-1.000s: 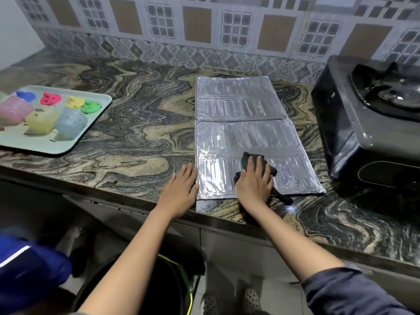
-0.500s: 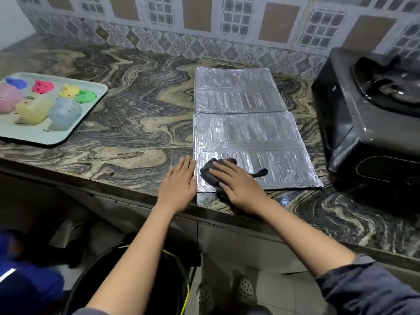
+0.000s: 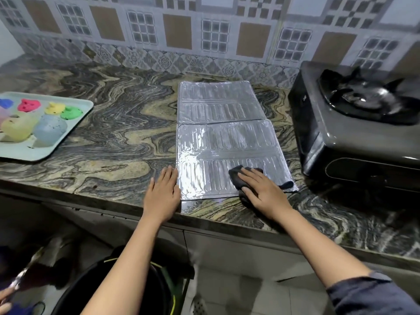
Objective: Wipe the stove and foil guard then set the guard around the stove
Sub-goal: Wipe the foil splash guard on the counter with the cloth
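My right hand (image 3: 263,193) lies flat, fingers straight and slightly spread, pressing a dark cloth (image 3: 236,176) onto the near right corner of the foil guard (image 3: 222,135). The cloth shows past my fingertips, and a fold of it sticks out to the right of the hand. The guard lies unfolded and flat on the marbled countertop (image 3: 113,133), stretching away from my fingertips toward the tiled wall. My left hand (image 3: 162,193) rests palm down on the counter, fingers straight and together, its inner edge against the guard's left edge. The black stove (image 3: 318,137) sits right of my right hand and farther back, apart from the guard. Well left of my left hand is a pale tray (image 3: 27,150) of coloured cups.
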The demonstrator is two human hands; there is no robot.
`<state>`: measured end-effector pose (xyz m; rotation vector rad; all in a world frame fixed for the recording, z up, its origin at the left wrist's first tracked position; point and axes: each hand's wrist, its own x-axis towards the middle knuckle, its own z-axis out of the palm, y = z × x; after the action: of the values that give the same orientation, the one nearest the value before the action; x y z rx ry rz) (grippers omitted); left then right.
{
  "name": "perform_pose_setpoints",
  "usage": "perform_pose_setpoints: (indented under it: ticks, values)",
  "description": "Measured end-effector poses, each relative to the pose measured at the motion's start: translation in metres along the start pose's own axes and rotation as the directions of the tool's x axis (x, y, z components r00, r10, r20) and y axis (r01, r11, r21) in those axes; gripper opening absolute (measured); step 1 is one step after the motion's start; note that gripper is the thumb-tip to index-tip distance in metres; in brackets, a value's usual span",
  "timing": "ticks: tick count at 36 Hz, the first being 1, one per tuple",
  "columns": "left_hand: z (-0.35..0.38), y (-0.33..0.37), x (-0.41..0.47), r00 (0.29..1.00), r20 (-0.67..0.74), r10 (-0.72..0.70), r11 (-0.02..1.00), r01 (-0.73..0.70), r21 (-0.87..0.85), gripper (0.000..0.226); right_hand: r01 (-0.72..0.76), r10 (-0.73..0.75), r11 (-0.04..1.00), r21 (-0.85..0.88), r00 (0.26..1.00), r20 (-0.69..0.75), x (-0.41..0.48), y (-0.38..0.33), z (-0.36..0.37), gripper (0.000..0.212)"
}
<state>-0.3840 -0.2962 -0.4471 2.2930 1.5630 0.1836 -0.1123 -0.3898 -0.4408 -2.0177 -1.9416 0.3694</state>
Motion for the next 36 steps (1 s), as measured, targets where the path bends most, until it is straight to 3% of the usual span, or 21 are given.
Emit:
perform_pose_setpoints:
  ticks: [5,16,28,36]
  values:
    - [-0.001,0.003,-0.003,1.000,-0.012,-0.012,1.000,0.012,-0.021,0.052,-0.101,0.102,0.994,0.033,0.994,-0.034,-0.008,0.012,-0.006,0.046]
    - [0.001,0.002,-0.003,0.999,-0.035,-0.022,0.999,0.021,-0.046,0.051,-0.248,0.259,0.964,0.094,0.958,-0.125,-0.016,0.031,-0.014,0.046]
    - [0.001,-0.002,-0.004,0.999,-0.038,-0.002,0.999,0.001,-0.048,0.050,-0.255,0.291,0.951,0.175,0.928,-0.230,-0.009,0.029,-0.016,0.038]
    - [-0.001,-0.006,-0.003,0.999,-0.036,0.007,0.988,-0.013,-0.157,0.050,-0.314,0.388,0.914,0.256,0.861,-0.330,0.007,0.020,-0.021,0.033]
